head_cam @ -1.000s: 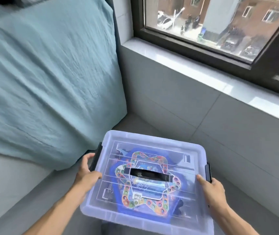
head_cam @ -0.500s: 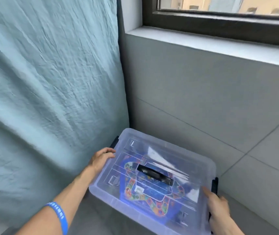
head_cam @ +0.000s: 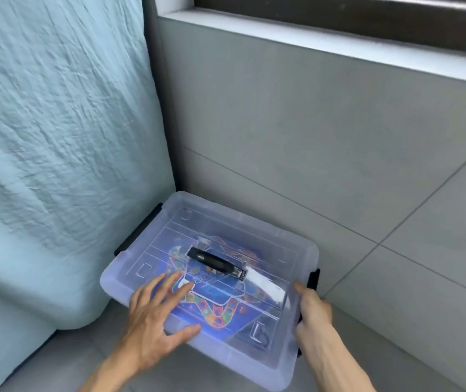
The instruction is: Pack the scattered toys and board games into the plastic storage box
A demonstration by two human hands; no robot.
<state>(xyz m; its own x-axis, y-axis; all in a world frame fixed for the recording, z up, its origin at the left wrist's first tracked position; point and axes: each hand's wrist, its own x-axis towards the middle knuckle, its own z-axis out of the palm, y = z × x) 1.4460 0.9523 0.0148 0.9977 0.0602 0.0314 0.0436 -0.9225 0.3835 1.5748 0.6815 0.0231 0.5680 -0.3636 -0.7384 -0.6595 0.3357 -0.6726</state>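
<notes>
The plastic storage box (head_cam: pixel 257 241) sits low in the corner, its left side just beside the blue-covered mattress (head_cam: pixel 56 137) and its far side near the grey tiled wall (head_cam: pixel 297 123) below the window sill (head_cam: pixel 325 43). The clear lid (head_cam: pixel 280 257) is on, and a colourful board game (head_cam: pixel 220 304) shows through it; no loose toys are visible outside the box, so packing appears complete and the step in hand is judged to be seating the box in its resting place. The left hand (head_cam: pixel 152 315) lies flat on the near-left part of the lid, fingers straight and spread, pressing rather than gripping. The right hand (head_cam: pixel 312 309) curls around the box's right edge just near the black side latch (head_cam: pixel 312 278), thumb on top of the lid rim. To finish well, keep the flat palm pressing straight down so the lid does not flex, and steer with the gripping hand, sliding the box squarely toward the wall rather than twisting it. Watch the left latch (head_cam: pixel 138 229), which lies close against the mattress fabric and could snag. Whether both latches are fully clipped cannot be told from here; verify each by touch before letting go. The black carry handle (head_cam: pixel 216 263) lies folded flat in the lid centre and needs no attention.
</notes>
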